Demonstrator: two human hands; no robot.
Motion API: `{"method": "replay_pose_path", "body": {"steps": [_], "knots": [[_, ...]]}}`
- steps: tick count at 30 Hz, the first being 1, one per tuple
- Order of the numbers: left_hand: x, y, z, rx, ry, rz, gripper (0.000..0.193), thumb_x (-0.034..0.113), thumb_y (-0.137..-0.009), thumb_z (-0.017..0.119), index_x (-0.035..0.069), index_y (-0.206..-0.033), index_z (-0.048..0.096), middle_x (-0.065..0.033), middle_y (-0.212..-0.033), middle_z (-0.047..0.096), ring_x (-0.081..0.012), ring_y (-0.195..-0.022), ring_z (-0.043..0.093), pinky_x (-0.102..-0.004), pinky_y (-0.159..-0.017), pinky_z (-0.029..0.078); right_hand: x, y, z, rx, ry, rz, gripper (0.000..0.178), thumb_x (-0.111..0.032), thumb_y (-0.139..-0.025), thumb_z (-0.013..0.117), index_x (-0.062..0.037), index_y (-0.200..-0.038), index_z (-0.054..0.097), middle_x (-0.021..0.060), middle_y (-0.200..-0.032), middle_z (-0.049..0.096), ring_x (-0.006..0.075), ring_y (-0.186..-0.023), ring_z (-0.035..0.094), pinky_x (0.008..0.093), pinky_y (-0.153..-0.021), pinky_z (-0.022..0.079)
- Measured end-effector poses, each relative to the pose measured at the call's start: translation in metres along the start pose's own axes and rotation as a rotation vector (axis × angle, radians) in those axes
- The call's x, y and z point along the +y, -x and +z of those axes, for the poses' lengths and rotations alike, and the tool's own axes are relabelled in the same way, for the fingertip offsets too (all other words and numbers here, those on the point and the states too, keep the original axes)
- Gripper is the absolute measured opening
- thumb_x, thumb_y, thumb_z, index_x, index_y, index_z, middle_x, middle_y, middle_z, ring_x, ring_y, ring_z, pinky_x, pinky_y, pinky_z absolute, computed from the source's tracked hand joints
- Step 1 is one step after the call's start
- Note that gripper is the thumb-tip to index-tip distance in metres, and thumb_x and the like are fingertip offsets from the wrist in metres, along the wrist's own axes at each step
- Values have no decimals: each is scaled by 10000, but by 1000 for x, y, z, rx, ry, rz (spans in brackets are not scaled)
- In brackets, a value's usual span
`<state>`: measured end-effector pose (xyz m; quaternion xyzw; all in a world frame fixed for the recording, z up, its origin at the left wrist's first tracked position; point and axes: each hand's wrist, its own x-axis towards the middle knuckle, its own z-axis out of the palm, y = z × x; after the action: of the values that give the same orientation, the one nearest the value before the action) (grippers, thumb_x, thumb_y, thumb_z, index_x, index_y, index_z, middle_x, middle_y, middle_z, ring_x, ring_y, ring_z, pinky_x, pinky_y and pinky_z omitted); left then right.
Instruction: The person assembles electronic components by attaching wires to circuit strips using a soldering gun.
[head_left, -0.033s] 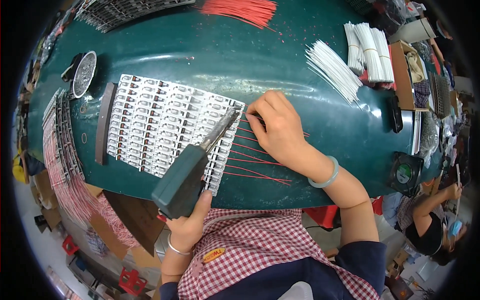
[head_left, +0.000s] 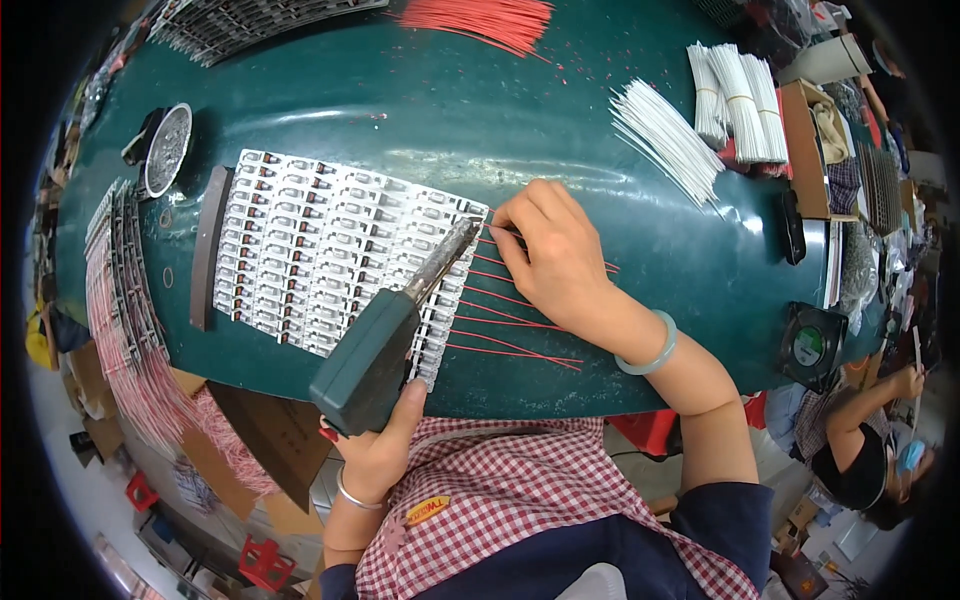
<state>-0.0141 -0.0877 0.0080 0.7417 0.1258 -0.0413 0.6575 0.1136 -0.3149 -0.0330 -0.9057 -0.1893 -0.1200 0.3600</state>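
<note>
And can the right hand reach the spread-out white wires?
Probably yes: nothing stands between the right hand and those white wires on the green table, though it seems busy beside the white panel.

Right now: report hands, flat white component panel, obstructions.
Left hand holding dark-green, pistol-shaped tool, tip over panel. Right hand at panel's far right corner. Possibly in the way: thin red wires beside that hand.
</note>
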Motion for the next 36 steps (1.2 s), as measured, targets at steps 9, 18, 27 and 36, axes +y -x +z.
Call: {"method": "replay_pose_path", "body": {"steps": [9,18,27,36], "knots": [[-11,-3,3,-67,-107,14,363,-3,-891,713,-37,-1235,602,-93,-1033,663,-94,-628,567,-235,-543,470,1,1,6,-23,60,24,150,-18,-815,715,-32,-887,584,106,-884,548,307,-843,553,419,-749,452],[-18,0,-4,-79,-218,137,361,-14,-891,705,-38,-1236,601,-88,-1032,661,-94,-627,556,-243,-535,462,-1,0,5,-42,79,31,133,-28,-833,697,-35,-883,574,109,-888,543,307,-843,547,417,-758,449],[-13,5,-2,-3,-90,91,383,-32,-884,699,-38,-1251,590,-102,-1071,661,-107,-611,557,-250,-519,462,-3,-2,3,-64,74,52,121,-21,-833,693,-27,-878,580,113,-882,549,310,-846,549,418,-764,452],[-17,2,-6,-31,-78,115,441,-31,-880,696,-39,-1296,550,-135,-1145,652,-119,-603,569,-259,-510,472,4,-7,-4,-84,-9,89,93,-15,-826,678,-21,-868,595,140,-885,552,333,-863,557,425,-758,454]]}}
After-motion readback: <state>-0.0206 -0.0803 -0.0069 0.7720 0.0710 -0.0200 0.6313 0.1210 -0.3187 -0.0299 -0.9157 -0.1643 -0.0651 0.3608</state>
